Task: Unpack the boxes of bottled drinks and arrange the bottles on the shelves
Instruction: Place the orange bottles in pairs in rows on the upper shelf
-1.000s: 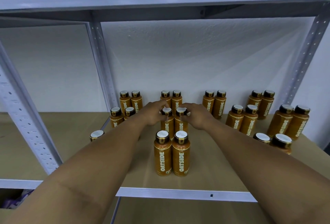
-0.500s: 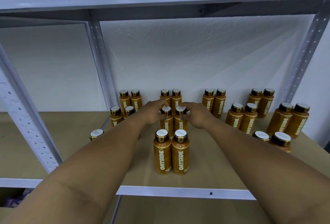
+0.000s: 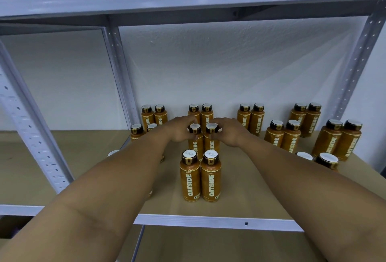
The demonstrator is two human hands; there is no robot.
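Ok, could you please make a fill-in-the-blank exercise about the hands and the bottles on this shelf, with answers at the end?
The left hand grips one bottle of the ____ pair in the centre column; the right hand grips the other.
The front pair of that column carries the word ____ on its labels.
The back pair stands nearest the white ____.
Answers: middle; OATSIDE; wall.

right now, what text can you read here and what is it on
"OATSIDE": white vertical letters on the orange-brown plastic bottles.
Small print above it: too blurred to read.
Print on the white round cap tops: too small to read.
On the grey metal shelf frame: no text.
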